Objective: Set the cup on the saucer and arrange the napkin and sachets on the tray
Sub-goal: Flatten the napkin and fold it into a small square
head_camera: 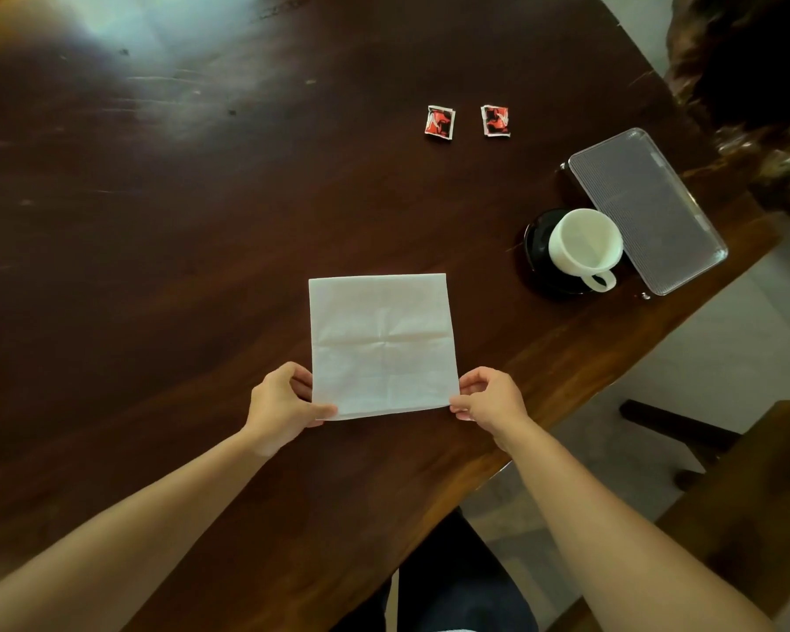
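A white square napkin [382, 344] lies flat on the dark wooden table [179, 248]. My left hand [283, 401] pinches its near left corner. My right hand [491, 396] pinches its near right corner. To the right, a white cup [584, 246] stands on a black saucer [537, 248], handle toward me. A clear ribbed rectangular tray [644, 207] lies just right of the cup, with nothing on it. Two red-and-black sachets, one [439, 122] left and one [495, 120] right, lie side by side farther back.
The table's edge runs diagonally at the right, close beyond the tray. A wooden bench [749, 494] stands at the lower right over a pale floor. A dark carved wooden mass [749, 84] sits at the upper right.
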{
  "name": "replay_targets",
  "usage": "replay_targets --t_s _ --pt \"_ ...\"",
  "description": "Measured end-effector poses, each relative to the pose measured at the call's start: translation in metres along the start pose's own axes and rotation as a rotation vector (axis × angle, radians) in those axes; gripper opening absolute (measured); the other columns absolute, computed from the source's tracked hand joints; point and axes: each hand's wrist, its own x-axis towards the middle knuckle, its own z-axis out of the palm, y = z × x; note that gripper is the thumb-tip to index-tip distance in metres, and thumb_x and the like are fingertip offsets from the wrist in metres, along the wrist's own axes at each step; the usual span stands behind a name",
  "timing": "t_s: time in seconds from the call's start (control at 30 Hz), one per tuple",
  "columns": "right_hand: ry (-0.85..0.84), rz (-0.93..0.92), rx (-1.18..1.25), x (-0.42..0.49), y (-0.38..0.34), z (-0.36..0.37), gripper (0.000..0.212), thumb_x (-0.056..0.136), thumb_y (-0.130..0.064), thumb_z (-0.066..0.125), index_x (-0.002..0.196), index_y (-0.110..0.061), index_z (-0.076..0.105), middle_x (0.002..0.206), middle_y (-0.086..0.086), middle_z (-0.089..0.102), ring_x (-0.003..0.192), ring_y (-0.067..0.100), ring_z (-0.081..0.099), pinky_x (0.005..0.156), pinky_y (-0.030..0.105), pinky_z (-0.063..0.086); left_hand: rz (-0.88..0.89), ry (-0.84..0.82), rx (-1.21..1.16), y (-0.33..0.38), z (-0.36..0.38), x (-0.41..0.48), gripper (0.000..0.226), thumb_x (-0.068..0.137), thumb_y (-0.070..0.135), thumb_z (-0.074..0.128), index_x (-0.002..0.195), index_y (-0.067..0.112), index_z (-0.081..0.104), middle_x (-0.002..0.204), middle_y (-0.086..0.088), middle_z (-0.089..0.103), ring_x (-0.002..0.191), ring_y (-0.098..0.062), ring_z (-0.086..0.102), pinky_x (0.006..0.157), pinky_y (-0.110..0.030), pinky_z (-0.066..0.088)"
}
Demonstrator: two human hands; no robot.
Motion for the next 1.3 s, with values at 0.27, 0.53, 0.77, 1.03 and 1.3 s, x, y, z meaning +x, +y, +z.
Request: replay_targets --t_s 0.27,0.53,0.77,1.03,1.3 --pt "0.184 -0.349 -0.595 -0.014 -0.01 0.013 0.06 0.085 -0.012 0.074 0.136 -0.022 0.045 0.125 0.002 0.051 0.113 0.02 0.046 0.087 0.028 0.049 0.594 -0.091 0.88 -0.002 0.004 -0.013 0.025 0.089 0.044 0.07 0.103 0.026 0.062 0.104 0.009 0.055 0.091 -0.013 0.058 0.075 -0.027 0.053" --pt "0.173 -0.723 -0.691 -0.001 -0.057 0.065 0.056 0.101 -0.028 0.049 0.152 -0.014 0.033 0.158 0.009 0.034 0.151 0.028 0.019 0.122 0.046 0.023 0.91 0.185 1.056 0.03 0.011 0.036 0.05 0.098 0.047 0.038 0.121 0.01 0.063 0.109 -0.01 0.068 0.096 -0.032 0.068 0.077 -0.044 0.06" --pt "0.082 -0.873 -0.983 0.038 -0.049 0.105 0.067 0.104 -0.05 0.022 0.16 -0.018 0.002 0.168 0.004 -0.006 0.154 0.025 -0.012 0.124 0.053 0.001 0.891 0.063 1.147 0.009 0.02 0.068 0.097 0.093 0.073 0.023 0.157 0.0 0.013 0.167 -0.021 0.005 0.155 -0.036 0.001 0.125 -0.052 0.014" --pt "0.161 -0.794 -1.066 0.072 -0.029 0.047 0.078 0.1 -0.057 0.022 0.159 -0.016 -0.009 0.168 0.004 -0.014 0.154 0.027 -0.012 0.124 0.051 0.003 0.836 0.027 1.121 0.007 0.019 0.075 0.105 0.089 0.079 0.031 0.159 0.004 0.008 0.168 -0.016 0.003 0.155 -0.034 0.0 0.124 -0.05 0.009" --pt "0.184 -0.848 -0.984 0.077 -0.073 0.028 0.069 0.092 -0.046 0.059 0.15 -0.016 0.037 0.153 0.011 0.038 0.135 0.036 0.038 0.111 0.059 0.029 0.827 0.034 1.144 0.033 0.007 0.082 0.075 0.095 0.058 0.036 0.153 0.01 0.035 0.16 -0.017 0.031 0.144 -0.039 0.034 0.107 -0.051 0.027"
